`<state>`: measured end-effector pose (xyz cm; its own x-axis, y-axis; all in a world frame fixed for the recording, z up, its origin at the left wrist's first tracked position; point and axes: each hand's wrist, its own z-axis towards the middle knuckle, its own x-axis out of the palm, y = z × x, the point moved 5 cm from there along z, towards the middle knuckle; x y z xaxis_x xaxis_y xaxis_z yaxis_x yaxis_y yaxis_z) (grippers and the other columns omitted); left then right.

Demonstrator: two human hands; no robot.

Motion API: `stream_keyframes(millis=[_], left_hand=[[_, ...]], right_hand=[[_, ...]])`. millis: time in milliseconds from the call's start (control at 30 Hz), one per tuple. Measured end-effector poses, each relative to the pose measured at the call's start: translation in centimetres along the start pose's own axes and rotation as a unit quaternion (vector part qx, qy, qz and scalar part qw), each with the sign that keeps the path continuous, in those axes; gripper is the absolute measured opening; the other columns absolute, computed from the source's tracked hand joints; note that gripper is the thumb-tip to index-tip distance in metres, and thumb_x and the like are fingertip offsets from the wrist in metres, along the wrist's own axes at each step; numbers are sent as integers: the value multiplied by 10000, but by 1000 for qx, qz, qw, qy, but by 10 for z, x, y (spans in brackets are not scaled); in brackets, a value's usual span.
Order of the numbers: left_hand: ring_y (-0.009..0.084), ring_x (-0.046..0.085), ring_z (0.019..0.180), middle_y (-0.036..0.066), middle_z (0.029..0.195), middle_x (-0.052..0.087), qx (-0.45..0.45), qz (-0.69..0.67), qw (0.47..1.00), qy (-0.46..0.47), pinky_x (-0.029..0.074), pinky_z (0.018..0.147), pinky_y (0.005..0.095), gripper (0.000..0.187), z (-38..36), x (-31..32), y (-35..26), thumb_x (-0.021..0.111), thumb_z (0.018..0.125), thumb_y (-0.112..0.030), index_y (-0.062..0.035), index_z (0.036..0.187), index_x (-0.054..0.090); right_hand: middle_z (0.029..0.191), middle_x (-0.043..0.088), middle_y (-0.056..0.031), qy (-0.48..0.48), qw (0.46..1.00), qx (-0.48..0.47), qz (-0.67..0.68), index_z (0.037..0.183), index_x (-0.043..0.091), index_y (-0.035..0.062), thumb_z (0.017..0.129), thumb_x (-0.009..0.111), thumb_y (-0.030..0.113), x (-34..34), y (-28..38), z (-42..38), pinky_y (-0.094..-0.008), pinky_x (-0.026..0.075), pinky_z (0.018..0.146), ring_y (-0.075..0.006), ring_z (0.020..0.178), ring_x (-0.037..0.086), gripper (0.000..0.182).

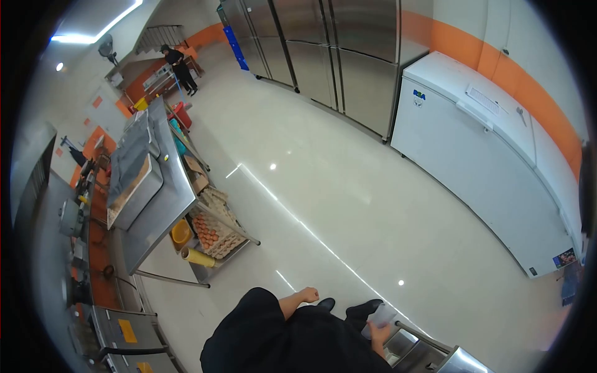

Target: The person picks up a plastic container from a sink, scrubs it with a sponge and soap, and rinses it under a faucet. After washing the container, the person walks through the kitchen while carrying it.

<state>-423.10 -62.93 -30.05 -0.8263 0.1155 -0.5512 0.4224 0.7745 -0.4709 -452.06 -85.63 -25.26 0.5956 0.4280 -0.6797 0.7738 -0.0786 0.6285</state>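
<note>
Pale glossy floor (348,205) fills the middle of a large kitchen and mirrors the ceiling lamps. On the far side stands a row of steel refrigerators (329,50), and along the right wall sits a white chest freezer (479,155) below an orange stripe. At the left a steel work table (161,205) carries covered metal pans; on its lower shelf lie trays of eggs (211,236), a yellow bowl (181,233) and a yellow roll (199,257). Far away at the left another person in dark clothes (180,68) stands at a counter.

Near the bottom edge the person's left hand (308,294) hangs free in front of the dark clothing — its fingers are curled loosely into a fist and hold nothing. The right hand (378,332) is lower and to the right, just beside a steel container (404,345); it grips a pale, thin sheet (384,314) — what the sheet is made of I cannot tell.
</note>
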Motion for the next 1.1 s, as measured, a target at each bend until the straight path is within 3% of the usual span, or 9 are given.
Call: stream_keyframes(millis=[433,567,667,700,733,800,933,1000,1100], left_hand=[[273,627,792,146,849,646,112,-170,974,-95,490,719,361,301,85,-69,-183,591,780,-293,-51,957,603],[317,605,842,165,902,629,122,-31,992,-29,477,752,386,327,121,-80,-153,595,766,-334,-64,949,625],[349,610,815,186,850,643,-62,-19,998,-8,485,749,412,289,168,-95,-94,595,697,-311,-51,788,683],[351,614,776,178,812,648,73,119,989,-53,493,723,426,284,199,-98,-78,594,700,-298,-50,804,682],[324,620,769,160,820,652,-38,-46,994,-90,497,700,431,259,213,-111,-76,598,698,-278,-43,779,674],[240,639,683,116,798,646,95,-5,991,-92,517,587,384,188,241,-131,-118,590,764,-226,-62,849,621],[194,641,628,89,765,644,-77,-226,971,-1,487,436,317,245,304,-131,-234,573,815,-245,-23,917,591],[215,640,776,99,884,638,-49,-98,988,106,509,588,386,264,335,-127,-307,542,836,-251,-64,1021,565],[191,648,662,105,775,653,122,28,984,123,520,589,304,257,399,-115,-406,570,808,-210,6,944,598]], right_hand=[[947,595,-165,-98,981,80,150,992,543,-40,517,821,285,-108,-39,199,-368,459,781,-273,853,579,639],[991,584,-188,-97,978,112,145,1025,527,-68,510,823,311,-121,-58,223,-381,442,825,-300,909,565,704],[1079,555,-231,-53,986,124,93,1089,488,-117,497,821,377,-141,-57,238,-398,411,897,-341,1014,534,839],[1121,535,-251,-69,985,127,97,1129,471,-119,486,826,423,-142,-64,246,-388,400,915,-344,1060,514,913],[1162,514,-259,-64,981,133,126,1174,448,-113,477,817,486,-150,-55,246,-381,391,930,-348,1098,494,990],[994,585,-203,-61,985,162,-2,998,537,-55,446,808,546,-182,-32,250,-412,449,807,-345,948,559,860],[925,586,-187,-148,977,155,12,940,540,-25,449,821,478,-220,-36,270,-409,459,761,-329,882,569,757],[876,596,-175,-204,973,109,-19,918,538,-17,445,825,469,-239,-31,278,-394,467,739,-320,845,580,736],[889,598,-172,-285,935,199,67,944,538,-20,451,834,427,-264,-31,273,-384,469,756,-321,852,583,727]])
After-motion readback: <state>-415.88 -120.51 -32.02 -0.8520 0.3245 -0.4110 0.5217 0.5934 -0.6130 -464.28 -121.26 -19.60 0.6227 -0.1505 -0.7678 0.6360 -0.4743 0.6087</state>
